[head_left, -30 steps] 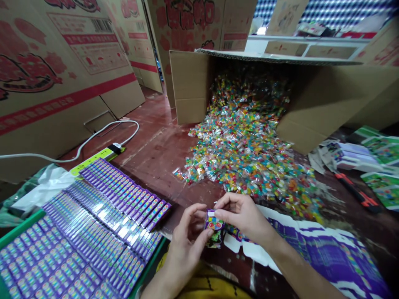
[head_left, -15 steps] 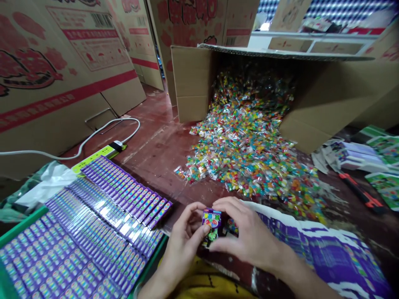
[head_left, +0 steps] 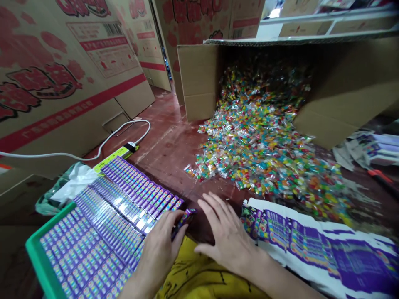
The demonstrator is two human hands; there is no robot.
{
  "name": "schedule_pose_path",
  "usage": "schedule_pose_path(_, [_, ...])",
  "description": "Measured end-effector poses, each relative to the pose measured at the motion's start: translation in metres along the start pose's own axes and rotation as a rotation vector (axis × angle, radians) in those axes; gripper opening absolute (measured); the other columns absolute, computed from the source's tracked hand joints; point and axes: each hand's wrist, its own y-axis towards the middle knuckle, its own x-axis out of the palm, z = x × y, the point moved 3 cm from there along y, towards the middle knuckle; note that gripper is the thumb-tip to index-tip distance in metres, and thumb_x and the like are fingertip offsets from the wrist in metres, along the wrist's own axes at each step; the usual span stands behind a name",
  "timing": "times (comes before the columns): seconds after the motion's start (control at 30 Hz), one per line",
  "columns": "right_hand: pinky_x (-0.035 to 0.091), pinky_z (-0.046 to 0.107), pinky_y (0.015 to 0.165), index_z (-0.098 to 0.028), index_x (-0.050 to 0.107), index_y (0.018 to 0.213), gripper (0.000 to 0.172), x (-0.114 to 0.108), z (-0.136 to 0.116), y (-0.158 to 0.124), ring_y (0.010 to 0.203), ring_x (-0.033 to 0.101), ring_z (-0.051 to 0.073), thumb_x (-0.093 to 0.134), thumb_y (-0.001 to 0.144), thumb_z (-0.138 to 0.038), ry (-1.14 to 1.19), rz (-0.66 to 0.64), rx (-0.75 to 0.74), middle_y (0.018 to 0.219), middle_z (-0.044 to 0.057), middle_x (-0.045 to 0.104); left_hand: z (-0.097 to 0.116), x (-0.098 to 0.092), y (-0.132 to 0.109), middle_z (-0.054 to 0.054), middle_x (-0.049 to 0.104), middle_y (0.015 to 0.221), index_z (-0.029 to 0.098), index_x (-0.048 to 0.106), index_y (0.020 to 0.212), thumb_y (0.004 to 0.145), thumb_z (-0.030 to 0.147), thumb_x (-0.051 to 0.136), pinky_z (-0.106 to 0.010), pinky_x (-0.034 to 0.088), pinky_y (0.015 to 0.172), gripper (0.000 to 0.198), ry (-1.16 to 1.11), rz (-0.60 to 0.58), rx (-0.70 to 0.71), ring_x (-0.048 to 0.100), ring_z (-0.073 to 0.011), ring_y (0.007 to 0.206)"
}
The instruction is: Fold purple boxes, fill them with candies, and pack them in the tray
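Between the thumb and fingers of my left hand [head_left: 163, 238] is a small purple candy box [head_left: 187, 215], beside the near end of a row of similar purple boxes [head_left: 141, 189]. Those boxes stand packed in rows in a green tray [head_left: 35, 253] at the left. My right hand [head_left: 222, 232] has its fingers spread and holds nothing; it hovers just right of the box. To the right of it lies a fanned stack of flat purple cartons [head_left: 299, 238] on white paper.
A big cardboard box [head_left: 199, 83] on its side spills clear packets of colourful candy [head_left: 249, 145] across the dark red table. A green power strip [head_left: 116, 155] with a white cable lies behind the tray. A red-and-black tool [head_left: 382, 178] is at the far right.
My left hand has carried the small box left to the end of the packed row. The right hand has let go of the box and opened. The view has turned left.
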Motion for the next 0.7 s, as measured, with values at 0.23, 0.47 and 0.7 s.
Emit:
schedule_pose_path(0.23, [0.041,0.047,0.112,-0.018,0.043,0.14,0.053,-0.044,0.06,-0.012,0.133,0.046,0.028,0.06,0.09,-0.025,-0.11,0.219,0.171,0.14,0.014,0.053,0.003,0.003,0.014,-0.006,0.066,0.087,0.018,0.06,0.1,0.092,0.027,0.062,-0.036,0.049,0.076,0.013,0.471,0.175,0.137,0.061,-0.0252,0.083])
schedule_pose_path(0.47, [0.047,0.045,0.1,-0.02,0.063,0.116,0.024,-0.082,0.11,-0.044,0.114,0.058,0.029,0.051,0.096,-0.028,-0.23,0.216,0.294,0.122,0.011,0.063,-0.002,-0.001,0.015,-0.009,0.057,0.087,0.015,0.055,0.104,0.091,0.042,0.06,-0.041,0.05,0.075,0.029,0.5,0.239,0.05,0.055,-0.0292,0.083])
schedule_pose_path(0.7, [0.049,0.042,0.084,-0.022,0.073,0.096,0.019,-0.063,0.121,-0.043,0.094,0.059,0.028,0.054,0.095,-0.022,-0.299,0.011,0.355,0.094,0.007,0.065,0.067,0.066,0.02,-0.01,0.059,0.098,0.016,0.052,0.111,0.08,0.048,0.073,-0.04,0.052,0.076,0.049,0.075,-0.095,0.263,0.056,-0.0282,0.089])
